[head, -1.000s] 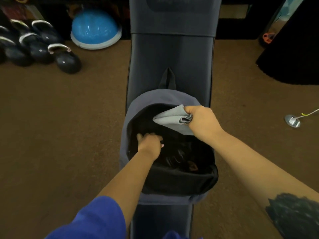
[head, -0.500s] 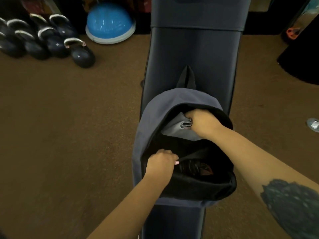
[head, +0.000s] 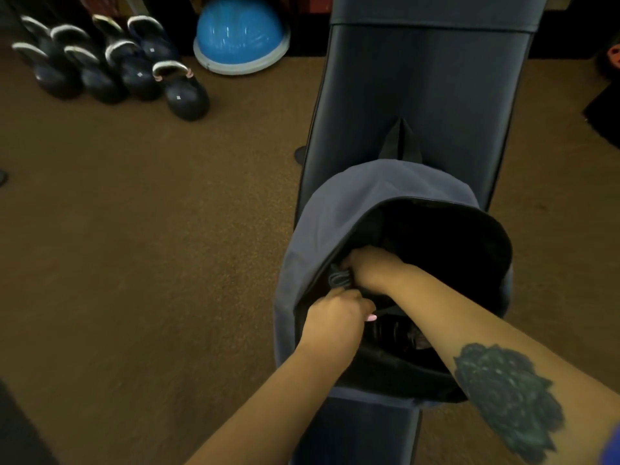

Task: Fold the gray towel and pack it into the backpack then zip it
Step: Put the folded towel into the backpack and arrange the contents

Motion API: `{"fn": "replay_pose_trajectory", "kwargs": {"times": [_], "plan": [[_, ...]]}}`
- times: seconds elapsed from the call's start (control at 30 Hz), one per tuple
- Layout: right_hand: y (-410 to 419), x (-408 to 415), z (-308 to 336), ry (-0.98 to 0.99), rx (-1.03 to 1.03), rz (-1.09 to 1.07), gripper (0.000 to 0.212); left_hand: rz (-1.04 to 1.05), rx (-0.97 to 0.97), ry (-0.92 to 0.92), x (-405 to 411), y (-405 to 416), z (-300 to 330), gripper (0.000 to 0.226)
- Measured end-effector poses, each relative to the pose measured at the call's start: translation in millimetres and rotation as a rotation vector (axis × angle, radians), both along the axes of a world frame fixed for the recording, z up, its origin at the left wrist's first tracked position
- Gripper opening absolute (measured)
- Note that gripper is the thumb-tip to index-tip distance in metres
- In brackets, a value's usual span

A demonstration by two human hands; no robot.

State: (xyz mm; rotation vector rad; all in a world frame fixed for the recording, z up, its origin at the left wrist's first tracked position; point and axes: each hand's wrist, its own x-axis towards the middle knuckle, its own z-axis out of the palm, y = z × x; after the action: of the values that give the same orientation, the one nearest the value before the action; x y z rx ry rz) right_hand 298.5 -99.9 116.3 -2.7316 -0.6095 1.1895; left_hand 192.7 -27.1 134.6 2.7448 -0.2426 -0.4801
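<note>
The gray backpack (head: 332, 209) lies on a dark padded bench (head: 422, 92), its main compartment wide open with a black lining. My right hand (head: 370, 265) reaches deep inside the opening and is shut on the folded gray towel (head: 339, 278), of which only a small bunched edge shows against the left inner wall. My left hand (head: 335, 318) grips the near left edge of the opening, just below the towel. Dark items lie at the bottom of the bag, partly hidden by my right forearm.
Several black kettlebells (head: 183, 92) stand on the brown carpet at the upper left, next to a blue half-ball trainer (head: 240, 35). A dark mat (head: 604, 109) lies at the right edge. The bench runs from top to bottom of the view.
My right hand has pushed the towel down and left, deeper into the backpack, so most of it is now hidden. My left hand stays on the opening's edge. The view shifted left.
</note>
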Motion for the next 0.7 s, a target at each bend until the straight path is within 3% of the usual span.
{"fn": "replay_pose_trajectory", "kwargs": {"times": [0.13,0.3,0.43,0.53,0.7], "plan": [[-4,-5,-10,0.030,0.001,-0.006,0.031,0.019,-0.080,-0.018,-1,2,-2,0.027],[-19,3,-7,0.080,0.111,-0.153,0.031,-0.007,-0.101,0.117,17,5,-8,0.030],[-44,12,-2,-0.043,0.097,-0.251,0.041,0.087,-0.093,0.020,25,4,-8,0.026],[-58,11,-5,-0.096,0.090,-0.318,0.035,0.073,-0.108,0.117,34,4,-7,0.031],[-66,8,0,-0.257,0.278,-0.527,0.025,0.181,-0.178,0.077,53,6,-1,0.027]]}}
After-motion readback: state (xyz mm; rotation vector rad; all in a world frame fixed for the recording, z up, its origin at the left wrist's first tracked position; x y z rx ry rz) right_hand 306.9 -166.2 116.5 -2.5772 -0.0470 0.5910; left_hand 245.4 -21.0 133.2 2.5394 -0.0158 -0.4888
